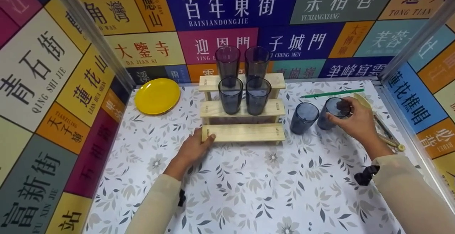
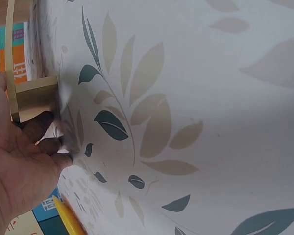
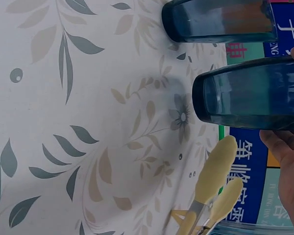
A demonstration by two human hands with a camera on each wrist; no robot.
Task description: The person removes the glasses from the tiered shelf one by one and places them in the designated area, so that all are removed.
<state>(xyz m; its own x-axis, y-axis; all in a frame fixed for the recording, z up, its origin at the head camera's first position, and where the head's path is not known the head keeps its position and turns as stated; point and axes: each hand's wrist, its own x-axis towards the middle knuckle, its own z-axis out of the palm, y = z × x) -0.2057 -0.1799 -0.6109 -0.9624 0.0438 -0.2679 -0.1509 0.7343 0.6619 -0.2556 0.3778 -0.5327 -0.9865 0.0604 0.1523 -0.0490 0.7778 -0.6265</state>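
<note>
My left hand (image 1: pixel 192 148) holds the left end of a three-tier wooden stand (image 1: pixel 245 133) by its lowest step, thumb on top. In the left wrist view its fingers (image 2: pixel 51 144) reach round beside the step's leg. At the right, my right hand (image 1: pixel 360 120) grips a blue-grey drinking glass (image 1: pixel 324 119) near its rim, thumb and fingers on opposite sides. The glass is upright. Close to its left stands a matching glass (image 1: pixel 304 120). Two such glasses stand on the middle step, including one at the left (image 1: pixel 230 99), and two on the top step.
A yellow plate (image 1: pixel 157 96) lies at the back left. A green stick (image 1: pixel 334 93) lies behind the right glasses. Tongs with pale yellow tips (image 3: pixel 215 166) lie beside the right hand. Printed panels (image 1: pixel 227 10) wall in the back and both sides.
</note>
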